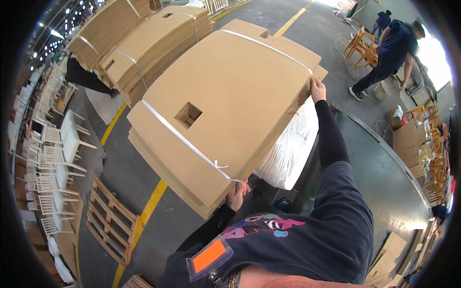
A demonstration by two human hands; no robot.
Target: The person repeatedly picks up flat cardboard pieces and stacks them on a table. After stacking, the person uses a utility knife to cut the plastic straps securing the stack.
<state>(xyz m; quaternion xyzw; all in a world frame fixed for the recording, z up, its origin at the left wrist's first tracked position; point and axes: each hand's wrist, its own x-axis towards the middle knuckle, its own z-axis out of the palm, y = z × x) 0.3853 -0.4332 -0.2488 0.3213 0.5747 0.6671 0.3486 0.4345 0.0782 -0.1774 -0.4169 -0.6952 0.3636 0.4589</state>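
A thick bundle of flat brown cardboard sheets [230,101], with a square cutout showing, is tilted in front of me. Two white plastic straps run around it: a near strap [180,137] with a small loose end and a far strap [266,46]. My left hand [237,194] is closed at the near right corner, where the near strap goes over the edge. At the far right edge my right hand [318,90] is closed beside the far strap. Whether the fingers hook the straps or the sheets is hidden. Under the bundle's right side shows a film-wrapped white block [289,149].
More strapped cardboard stacks [153,45] stand at the back left. A wooden pallet [113,221] lies left, near rows of white chairs [62,158]. A green-grey platform [370,173] with a raised rim is to my right. A co-worker [396,48] bends near wooden chairs [362,48].
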